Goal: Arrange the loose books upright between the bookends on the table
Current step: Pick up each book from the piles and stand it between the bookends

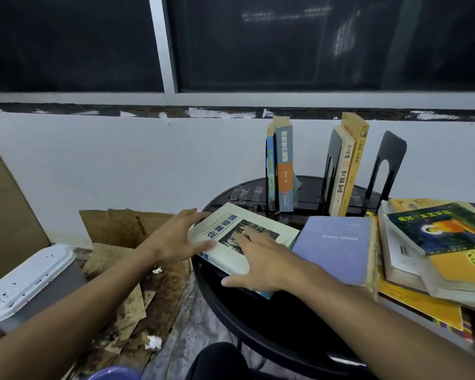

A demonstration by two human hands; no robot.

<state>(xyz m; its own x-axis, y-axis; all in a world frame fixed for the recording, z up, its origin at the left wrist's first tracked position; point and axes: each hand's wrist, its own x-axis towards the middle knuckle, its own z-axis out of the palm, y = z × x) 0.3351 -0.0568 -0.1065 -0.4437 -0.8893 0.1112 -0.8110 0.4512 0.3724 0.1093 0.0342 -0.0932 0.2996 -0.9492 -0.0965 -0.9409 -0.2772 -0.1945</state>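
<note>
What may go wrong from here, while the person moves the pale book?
1. The pale book reaches past the rim of the table. The left hand and right hand seem to rest on it without a firm grip, so it might slide to the floor.
2. The blue books stand with open space on their right, so a bump could tip them.
3. The uneven pile might shift if brushed.

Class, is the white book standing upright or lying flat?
Flat: the white book lies cover up, with the right hand resting on it.
</note>
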